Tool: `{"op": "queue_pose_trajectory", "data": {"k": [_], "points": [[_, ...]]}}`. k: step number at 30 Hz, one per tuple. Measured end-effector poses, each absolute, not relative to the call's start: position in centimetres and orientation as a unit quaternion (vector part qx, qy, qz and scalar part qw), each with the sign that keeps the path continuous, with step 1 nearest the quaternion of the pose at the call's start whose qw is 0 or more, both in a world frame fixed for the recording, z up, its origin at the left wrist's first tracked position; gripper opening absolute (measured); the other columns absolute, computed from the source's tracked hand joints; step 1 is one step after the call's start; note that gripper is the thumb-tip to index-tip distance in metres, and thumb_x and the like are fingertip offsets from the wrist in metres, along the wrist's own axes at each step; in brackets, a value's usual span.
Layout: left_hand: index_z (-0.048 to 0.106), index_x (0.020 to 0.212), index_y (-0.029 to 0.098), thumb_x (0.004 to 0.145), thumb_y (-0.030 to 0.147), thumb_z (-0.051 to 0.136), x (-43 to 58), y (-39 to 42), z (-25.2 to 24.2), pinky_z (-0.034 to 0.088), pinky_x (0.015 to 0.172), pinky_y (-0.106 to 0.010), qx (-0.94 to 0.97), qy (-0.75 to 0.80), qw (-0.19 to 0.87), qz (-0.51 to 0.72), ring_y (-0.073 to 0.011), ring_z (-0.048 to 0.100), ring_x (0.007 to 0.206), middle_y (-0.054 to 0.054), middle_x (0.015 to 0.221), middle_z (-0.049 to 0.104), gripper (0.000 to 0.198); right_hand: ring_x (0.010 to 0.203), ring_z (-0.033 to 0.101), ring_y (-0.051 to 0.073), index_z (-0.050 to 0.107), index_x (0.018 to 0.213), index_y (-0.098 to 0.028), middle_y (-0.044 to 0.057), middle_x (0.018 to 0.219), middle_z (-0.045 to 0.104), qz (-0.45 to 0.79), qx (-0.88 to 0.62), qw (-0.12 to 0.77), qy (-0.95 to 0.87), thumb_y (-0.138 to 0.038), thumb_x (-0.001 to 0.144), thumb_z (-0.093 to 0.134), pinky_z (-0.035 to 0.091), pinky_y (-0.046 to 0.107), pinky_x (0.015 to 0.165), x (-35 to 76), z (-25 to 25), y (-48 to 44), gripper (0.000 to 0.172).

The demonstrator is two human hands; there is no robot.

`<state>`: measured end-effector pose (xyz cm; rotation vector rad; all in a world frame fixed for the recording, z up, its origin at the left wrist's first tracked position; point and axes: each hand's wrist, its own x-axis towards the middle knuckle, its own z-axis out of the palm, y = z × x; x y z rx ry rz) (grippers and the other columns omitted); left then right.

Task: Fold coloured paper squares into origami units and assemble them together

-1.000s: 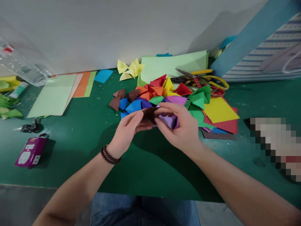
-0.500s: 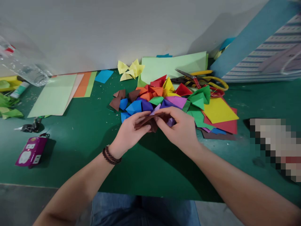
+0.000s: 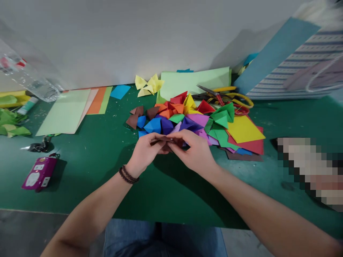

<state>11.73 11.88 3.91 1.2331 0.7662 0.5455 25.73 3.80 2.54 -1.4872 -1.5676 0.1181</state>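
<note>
My left hand (image 3: 146, 151) and my right hand (image 3: 194, 151) meet above the green table (image 3: 107, 171), both pinching a small brown folded paper piece (image 3: 167, 142) between thumbs and fingers. Just behind them lies a heap of folded paper pieces (image 3: 187, 114) in blue, purple, orange, red, yellow and green. A dark bead bracelet (image 3: 128, 175) circles my left wrist.
Flat yellow, red and brown sheets (image 3: 245, 130) lie right of the heap, with scissors (image 3: 219, 96) behind. Pale green and orange sheets (image 3: 66, 110) lie at left. A purple box (image 3: 39, 173), a plastic bottle (image 3: 29, 80) and a striped bag (image 3: 300, 67) stand around.
My right hand has let the purple folded piece go and both hands have closed together on the brown piece. The view has shifted slightly.
</note>
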Motion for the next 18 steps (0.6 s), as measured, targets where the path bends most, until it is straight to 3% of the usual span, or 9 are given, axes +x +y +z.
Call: {"op": "queue_pose_trajectory", "data": {"k": [4,8,11,12,15,18], "points": [[0.065,0.075,0.012,0.076,0.017,0.063,11.7,11.6,3.8,0.059,0.068,-0.029,0.534,0.357,0.734,0.222,-0.0123,0.066,0.065,-0.002,0.069,0.065,0.005,0.076,0.064,0.017,0.066,0.097,-0.018,0.006,0.081,0.069,-0.007,-0.560,0.462,-0.687,-0.015,0.088,0.052,0.053,0.029,0.065,25.4,2.2,3.8,0.017],[0.068,0.078,0.012,0.075,0.024,0.068,10.9,12.3,4.7,0.059,0.070,-0.029,0.556,0.342,0.728,0.208,-0.0124,0.067,0.066,-0.005,0.074,0.069,0.012,0.077,0.065,0.019,0.067,0.099,-0.018,0.007,0.083,0.070,-0.009,-0.556,0.470,-0.685,-0.018,0.088,0.052,0.055,0.032,0.067,25.2,2.0,3.7,0.018],[0.071,0.095,0.013,0.063,0.026,0.080,8.9,14.6,6.4,0.059,0.072,-0.035,0.612,0.319,0.703,0.170,-0.0203,0.070,0.079,-0.011,0.092,0.073,0.035,0.070,0.066,0.018,0.066,0.103,-0.019,0.005,0.081,0.070,0.060,-0.596,0.499,-0.627,-0.025,0.086,0.057,0.055,0.030,0.060,25.3,2.3,3.9,0.020],[0.070,0.101,0.014,0.062,0.030,0.081,8.1,15.7,6.9,0.058,0.072,-0.036,0.653,0.339,0.649,0.192,-0.0220,0.070,0.083,-0.012,0.097,0.072,0.044,0.070,0.067,0.018,0.065,0.104,-0.019,0.005,0.082,0.070,0.096,-0.610,0.514,-0.595,-0.028,0.085,0.059,0.055,0.030,0.059,25.3,2.4,4.0,0.022],[0.062,0.116,0.012,0.081,0.044,0.062,5.9,19.0,7.2,0.054,0.084,-0.041,0.687,0.439,0.468,0.342,-0.0245,0.066,0.098,-0.017,0.111,0.067,0.048,0.072,0.068,0.018,0.066,0.101,-0.019,0.005,0.087,0.072,0.168,-0.624,0.532,-0.548,-0.030,0.084,0.058,0.057,0.031,0.063,24.9,2.8,4.1,0.022],[0.058,0.120,0.012,0.075,0.039,0.070,5.3,21.0,5.6,0.044,0.099,-0.046,0.698,0.476,0.368,0.388,-0.0290,0.055,0.117,-0.019,0.126,0.058,0.054,0.082,0.069,0.020,0.069,0.096,-0.020,0.006,0.092,0.072,0.127,-0.602,0.487,-0.620,-0.024,0.086,0.054,0.057,0.034,0.071,24.1,2.7,4.1,0.018]]}}
